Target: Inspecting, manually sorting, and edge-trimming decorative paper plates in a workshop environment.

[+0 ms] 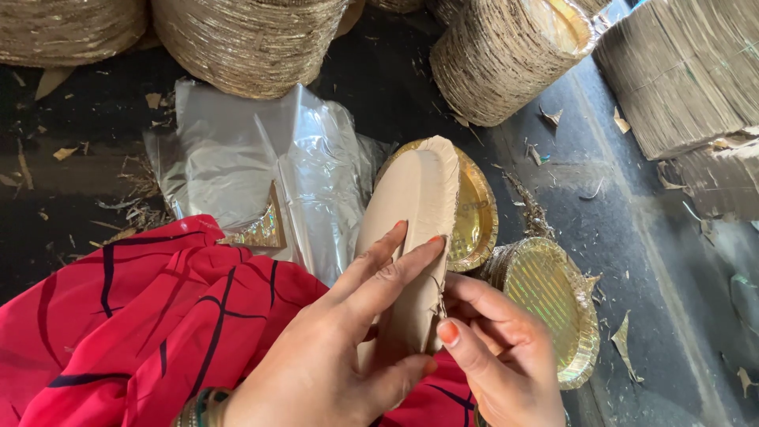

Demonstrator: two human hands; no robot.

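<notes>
My left hand (340,348) grips a small stack of paper plates (411,205) held on edge, brown backs facing me, fingers spread across the back. My right hand (498,356) pinches the stack's lower right edge with thumb and fingers. Behind the held stack a gold-faced plate (477,213) shows. A short pile of gold plates (553,308) lies just right of my right hand on the floor.
Clear plastic bags (261,166) lie on the dark floor beside red patterned cloth (150,316) over my lap. Big bundles of stacked plates (506,55) stand at the back, with cardboard sheet stacks (680,71) at the right. Paper scraps (624,336) litter the floor.
</notes>
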